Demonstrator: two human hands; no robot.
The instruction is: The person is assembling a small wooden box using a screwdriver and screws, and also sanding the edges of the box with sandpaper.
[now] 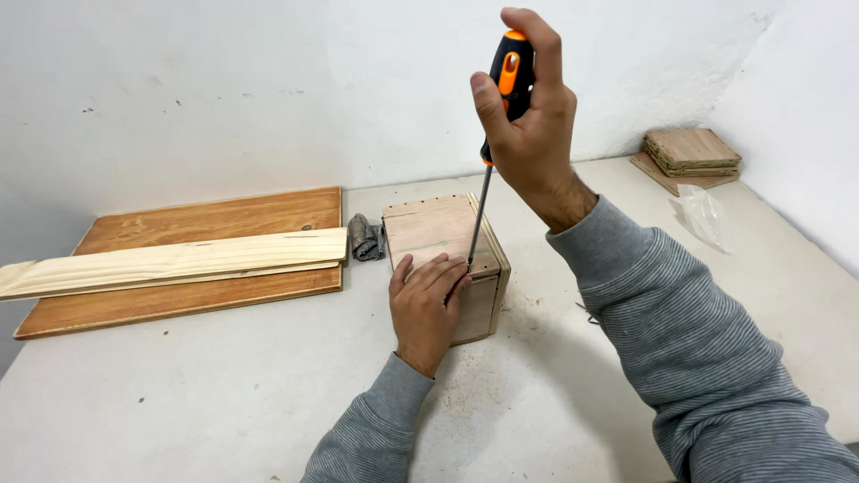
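Around your work, at nine o'clock from the wooden box (445,240), a dark brown board (179,295) lies flat on the white table (179,402), with a pale pine plank (170,261) resting across it. Just beside the box's left edge, between box and board, sits a small crumpled grey rag (364,238). Off at two o'clock, in the far corner by the wall, a short stack of plywood squares (691,152) sits on a larger piece, and a scrap of clear plastic film (702,213) lies near it, towards you. Sawdust is scattered on the table at five and six o'clock from the box. None of these touches the box or crosses your reach to it.

The box stands near the middle of the table, its top panel facing up, with a row of small fasteners along its far edge.

Your left hand (428,302) lies flat on the near part of the box top, fingers together and stretched out towards one o'clock, palm pressing down; it grips nothing, and its fingertips end right beside the tool's tip.

Your right hand (528,125) is raised high above the box, wrist bent, fingers and thumb wrapped firmly round the black and orange handle of a screwdriver (494,152). The shaft runs almost upright, leaning slightly, and its tip meets the box top near the right edge.
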